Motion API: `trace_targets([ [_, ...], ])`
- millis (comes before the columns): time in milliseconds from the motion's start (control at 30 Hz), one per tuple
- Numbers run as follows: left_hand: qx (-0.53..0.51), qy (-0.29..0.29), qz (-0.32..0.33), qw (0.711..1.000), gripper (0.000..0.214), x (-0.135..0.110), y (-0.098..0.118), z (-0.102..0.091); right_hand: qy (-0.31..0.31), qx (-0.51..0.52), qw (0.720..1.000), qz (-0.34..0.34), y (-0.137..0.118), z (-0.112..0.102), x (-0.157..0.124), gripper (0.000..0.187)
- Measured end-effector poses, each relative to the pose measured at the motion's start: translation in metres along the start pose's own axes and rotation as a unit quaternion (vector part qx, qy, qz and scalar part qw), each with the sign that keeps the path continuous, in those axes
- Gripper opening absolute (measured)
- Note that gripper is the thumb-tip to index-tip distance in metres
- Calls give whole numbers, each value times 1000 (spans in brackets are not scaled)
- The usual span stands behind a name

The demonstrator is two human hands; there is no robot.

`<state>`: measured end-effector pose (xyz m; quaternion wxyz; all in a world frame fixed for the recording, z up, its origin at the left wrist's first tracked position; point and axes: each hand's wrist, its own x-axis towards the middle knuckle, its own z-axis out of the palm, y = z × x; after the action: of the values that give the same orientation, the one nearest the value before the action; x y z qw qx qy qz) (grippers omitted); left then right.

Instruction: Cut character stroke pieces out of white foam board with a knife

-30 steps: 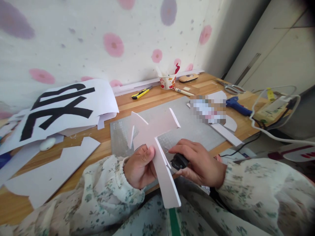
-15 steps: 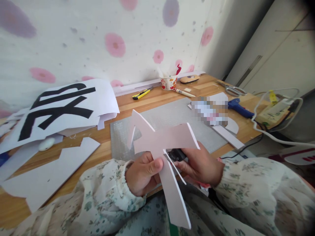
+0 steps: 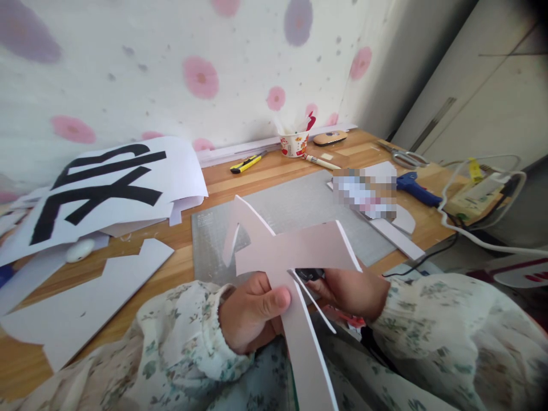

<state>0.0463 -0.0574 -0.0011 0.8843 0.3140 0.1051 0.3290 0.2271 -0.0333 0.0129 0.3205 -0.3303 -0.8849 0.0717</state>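
Note:
My left hand [image 3: 259, 308] grips a white foam board cutout [image 3: 295, 248] shaped like a character, with the thumb on top and the fingers underneath. The cutout is tilted toward me above the table edge. My right hand [image 3: 353, 291] is closed round a black tool [image 3: 310, 274], just under the cutout's right arm. Most of the tool is hidden behind the board, so its kind cannot be made out. A thin white strip [image 3: 319, 308] runs along the cutout's lower right side, its far end standing away from the board.
Beneath lies a grey cutting mat [image 3: 214, 228]. A yellow utility knife [image 3: 247, 164], a paper cup [image 3: 293, 145], scissors [image 3: 406, 156] and a blue glue gun [image 3: 417, 189] lie behind it. Printed paper [image 3: 180, 171] and a foam board offcut [image 3: 111, 291] are on the left.
The cutout has shifted a little right and down in my left hand. My right hand and the black tool are now more covered by the board. The strip's loose end has swung right.

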Motion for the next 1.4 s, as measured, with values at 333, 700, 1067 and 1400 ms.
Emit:
trace_targets([
  [333, -20, 24, -9, 999, 35, -5, -7, -2, -13, 3, 1000, 11, 1, -1, 3, 32],
  [700, -57, 49, 27, 997, 30, 1, -5, -1, 28, -54, 998, 15, 6, 6, 3, 43],
  [1067, -90, 26, 19, 995, 27, -2, -4, 2, 27, -6, 999, 32, 4, 11, 3, 45],
  [1400, -78, 18, 45, 996, 30, 1, 2, 0, 98, 9, 995, 21, 6, 13, 2, 31],
])
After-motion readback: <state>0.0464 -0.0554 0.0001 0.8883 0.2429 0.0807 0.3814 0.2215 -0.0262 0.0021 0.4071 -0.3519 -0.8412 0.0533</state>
